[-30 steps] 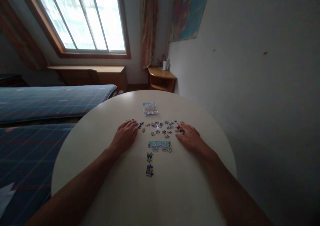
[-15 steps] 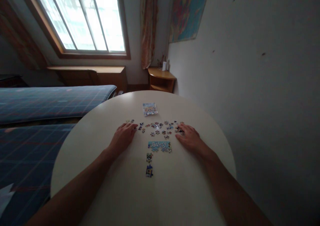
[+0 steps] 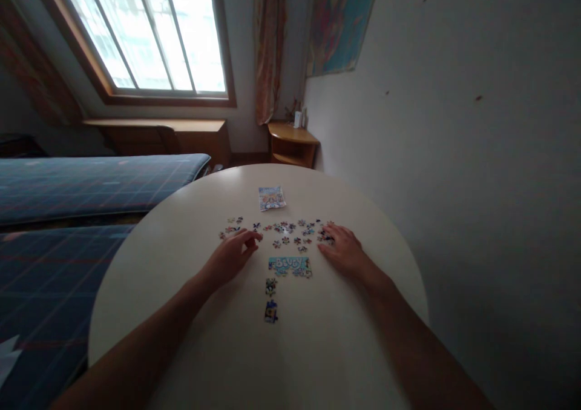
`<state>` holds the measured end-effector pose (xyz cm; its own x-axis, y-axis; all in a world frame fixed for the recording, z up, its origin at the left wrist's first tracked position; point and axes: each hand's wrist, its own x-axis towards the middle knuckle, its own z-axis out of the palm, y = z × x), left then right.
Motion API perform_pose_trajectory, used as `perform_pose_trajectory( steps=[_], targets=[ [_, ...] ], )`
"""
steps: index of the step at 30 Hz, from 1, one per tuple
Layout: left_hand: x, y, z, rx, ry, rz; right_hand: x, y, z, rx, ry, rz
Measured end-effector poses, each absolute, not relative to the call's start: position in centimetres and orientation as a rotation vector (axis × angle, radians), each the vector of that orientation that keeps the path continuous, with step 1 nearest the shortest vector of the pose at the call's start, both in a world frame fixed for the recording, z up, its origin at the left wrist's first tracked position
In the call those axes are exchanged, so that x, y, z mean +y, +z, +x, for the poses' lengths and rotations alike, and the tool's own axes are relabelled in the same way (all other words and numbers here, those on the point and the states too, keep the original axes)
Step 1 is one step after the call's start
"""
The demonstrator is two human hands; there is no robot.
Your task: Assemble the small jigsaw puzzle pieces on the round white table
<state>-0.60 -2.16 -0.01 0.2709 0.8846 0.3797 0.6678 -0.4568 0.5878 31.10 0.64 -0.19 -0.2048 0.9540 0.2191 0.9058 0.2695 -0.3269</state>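
My left hand is over the left side of the loose puzzle pieces, its fingers bent and the thumb apart from them. Its fingertips reach a small piece, partly hidden beneath them. At the right end of the pieces, my right hand rests with fingers spread, touching a cluster of pieces. Between and below the hands lies a joined blue puzzle strip with white lettering. Under its left end are a small joined bit and, apart from it, another darker bit.
A printed picture sheet lies beyond the pieces on the round white table. To the left are beds with blue plaid covers. A wall stands on the right, and a wooden corner shelf is behind the table.
My left hand has shifted right and slightly toward me, its fingers now more bent. Pieces it covered before now show at the left. My right hand has barely moved.
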Motion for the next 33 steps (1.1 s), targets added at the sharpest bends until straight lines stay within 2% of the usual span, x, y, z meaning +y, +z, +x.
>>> perform_pose_trajectory(
  steps=[4,9,20,24,27,33],
  targets=[
    [-3.4,0.6,1.2,1.310,1.157,1.794,-1.5,1.7,28.5,-2.123,0.134,-1.384],
    [-4.4,1.0,2.5,1.275,1.276,1.536,-5.0,3.5,23.9,-2.172,0.211,-1.118],
    [-5.1,1.7,3.6,1.173,1.273,1.480,-5.4,3.1,21.4,-2.099,0.194,-1.106],
    [-4.8,1.3,2.9,1.195,1.209,1.607,-4.9,2.6,22.1,-2.179,0.247,-1.028],
    [-4.5,1.0,1.7,1.260,1.136,1.942,-4.4,1.8,22.7,-2.282,0.330,-0.988],
    [-4.3,0.8,-0.4,1.135,0.790,2.387,-3.9,1.0,22.9,-2.364,0.439,-0.987]
  ],
)
